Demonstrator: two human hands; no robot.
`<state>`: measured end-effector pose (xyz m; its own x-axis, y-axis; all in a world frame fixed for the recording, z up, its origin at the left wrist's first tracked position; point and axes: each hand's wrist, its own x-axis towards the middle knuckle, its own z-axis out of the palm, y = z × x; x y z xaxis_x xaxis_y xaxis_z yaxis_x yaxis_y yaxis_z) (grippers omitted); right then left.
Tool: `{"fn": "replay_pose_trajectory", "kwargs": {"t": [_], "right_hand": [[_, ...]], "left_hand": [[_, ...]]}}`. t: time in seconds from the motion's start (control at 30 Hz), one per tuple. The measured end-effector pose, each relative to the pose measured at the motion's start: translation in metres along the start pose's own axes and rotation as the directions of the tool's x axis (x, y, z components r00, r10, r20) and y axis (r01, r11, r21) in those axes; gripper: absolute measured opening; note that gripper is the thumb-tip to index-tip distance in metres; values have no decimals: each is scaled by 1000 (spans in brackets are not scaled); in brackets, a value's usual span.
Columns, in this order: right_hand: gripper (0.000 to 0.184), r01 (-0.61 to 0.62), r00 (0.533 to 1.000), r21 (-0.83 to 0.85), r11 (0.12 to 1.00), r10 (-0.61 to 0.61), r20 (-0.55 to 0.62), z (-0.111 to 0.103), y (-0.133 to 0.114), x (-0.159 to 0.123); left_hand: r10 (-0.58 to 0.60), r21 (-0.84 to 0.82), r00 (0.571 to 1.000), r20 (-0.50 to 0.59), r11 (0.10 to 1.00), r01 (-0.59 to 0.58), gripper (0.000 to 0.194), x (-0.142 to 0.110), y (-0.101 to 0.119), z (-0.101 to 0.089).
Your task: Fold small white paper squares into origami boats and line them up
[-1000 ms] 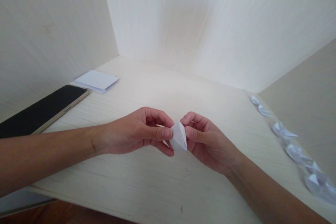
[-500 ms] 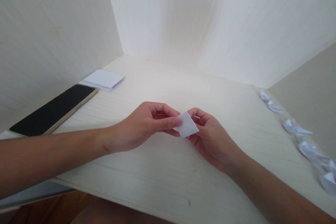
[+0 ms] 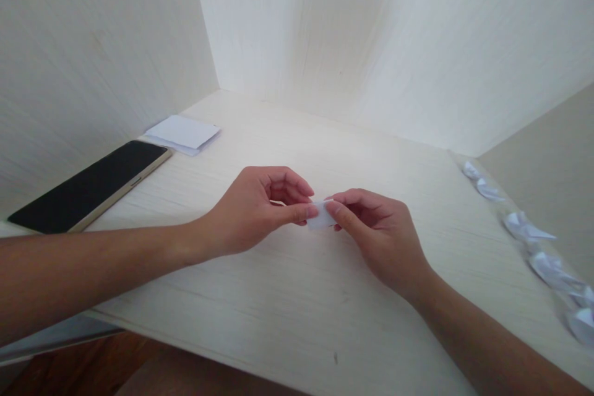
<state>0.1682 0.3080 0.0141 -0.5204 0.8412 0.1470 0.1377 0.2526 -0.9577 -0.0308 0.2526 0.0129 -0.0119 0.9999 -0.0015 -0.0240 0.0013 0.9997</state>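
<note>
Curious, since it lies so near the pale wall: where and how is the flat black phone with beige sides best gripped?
Probably grip the phone by its long edges, midway, from above and its open right side: it lies flat and narrow, with the wall close on its left.

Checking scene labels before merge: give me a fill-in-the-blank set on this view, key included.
1. The left hand and right hand both pinch the small paper, whose colour is ____.
2. The phone lies nearer the ____ hand.
3. Of the phone and the folded sheet, the one farther away is the ____.
4. The row of paper shapes lies nearer the ____ hand.

Missing words: white; left; folded sheet; right
</note>
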Motion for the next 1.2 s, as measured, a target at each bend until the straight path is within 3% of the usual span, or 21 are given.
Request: {"fn": "replay_pose_trajectory", "kwargs": {"t": [0.2, 0.37, 0.63, 0.8, 1.0, 1.2], "right_hand": [[12, 193, 981, -290, 937, -187, 48, -3, -3, -3], [11, 165, 986, -197, 967, -157, 52, -4, -3, -4], [17, -1, 997, -22, 1000, 3, 78, -4, -4, -2], [32, -109, 985, 21, 994, 105, 135, -4, -6, 2], [35, -190, 947, -17, 982, 188, 260, -6, -2, 1], [32, -246, 908, 1, 969, 230, 352, 2, -6, -3]], "left_hand": [[200, 242, 979, -44, 953, -183, 18, -6, 6, 1], [303, 346, 953, -22, 897, -277, 10, -9, 10, 1], [102, 110, 995, 6, 989, -102, 18, -5, 9, 0], [-36, -13, 998, 55, 999, 36, 22, 1, 8, -2], [-52, -41, 998, 24, 998, 53, 26, 2, 5, -1], [-14, 20, 999, 29, 1000, 14, 18, -8, 6, 3]]}}
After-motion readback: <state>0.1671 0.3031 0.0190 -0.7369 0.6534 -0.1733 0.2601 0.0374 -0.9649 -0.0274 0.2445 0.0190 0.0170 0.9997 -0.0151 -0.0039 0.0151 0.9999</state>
